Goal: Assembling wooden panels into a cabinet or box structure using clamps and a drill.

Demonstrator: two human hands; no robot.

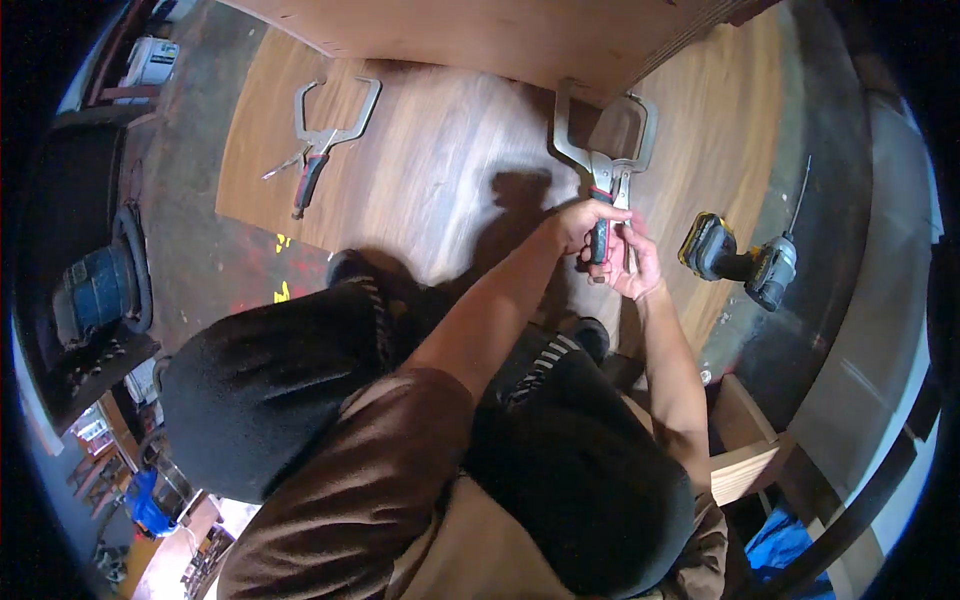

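Observation:
A locking C-clamp [604,165], with wide silver jaws and red-and-black grips, points away from me. Its jaw tips reach the near edge of a brown wooden panel [480,35]; whether they touch it I cannot tell. My left hand [585,222] is closed on the clamp's handle from the left, thumb across the top. From the right, my right hand [638,268] has its fingers curled about the lower ends of the same handles. A second locking C-clamp [318,140] lies by itself on the wood-grain board [430,170] to the left, its handles spread apart.
On the right lies a yellow-and-black cordless drill [745,262] with a long bit [803,195] pointing away. An open wooden drawer or box [745,440] stands beside my right forearm. A dark-seated chair or stool [95,290] is at far left. Blue cloth or plastic [780,548] shows lower right.

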